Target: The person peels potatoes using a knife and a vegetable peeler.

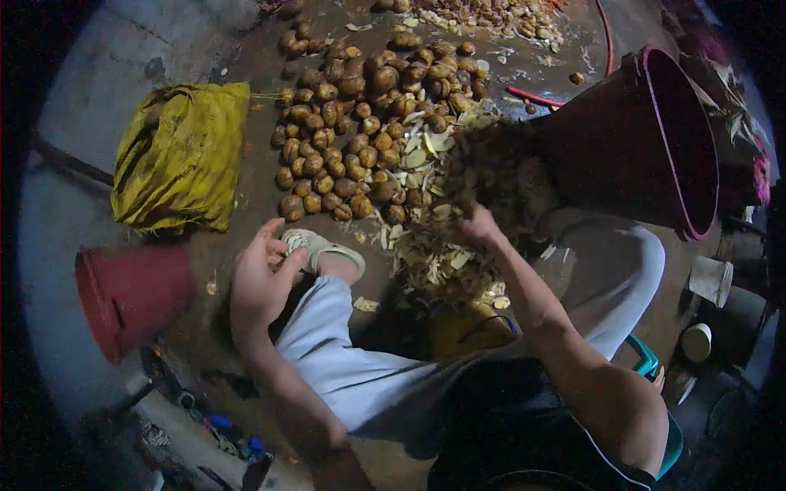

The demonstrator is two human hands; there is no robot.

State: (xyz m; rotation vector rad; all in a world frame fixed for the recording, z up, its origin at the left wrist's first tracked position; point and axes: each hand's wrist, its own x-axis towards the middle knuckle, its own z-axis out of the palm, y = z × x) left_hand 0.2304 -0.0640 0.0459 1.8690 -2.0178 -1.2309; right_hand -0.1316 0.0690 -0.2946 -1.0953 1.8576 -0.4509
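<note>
A pile of brown potatoes [332,159] covers the floor ahead of me. Pale peelings [450,274] are heaped beside it, nearer my knees. My left hand [266,270] is raised over the floor by my shoe [323,252], its fingers apart and nothing in them. Over the edge of the peelings is my right hand [479,225], its fingers closed. Dark blur around the fingertips hides what it holds, if anything.
Left of the pile lies a yellow sack [182,159], with a red bucket [135,295] below it. A large dark red bucket [626,143] leans at the right. A red hose [607,37] and more peelings [508,20] are at the top.
</note>
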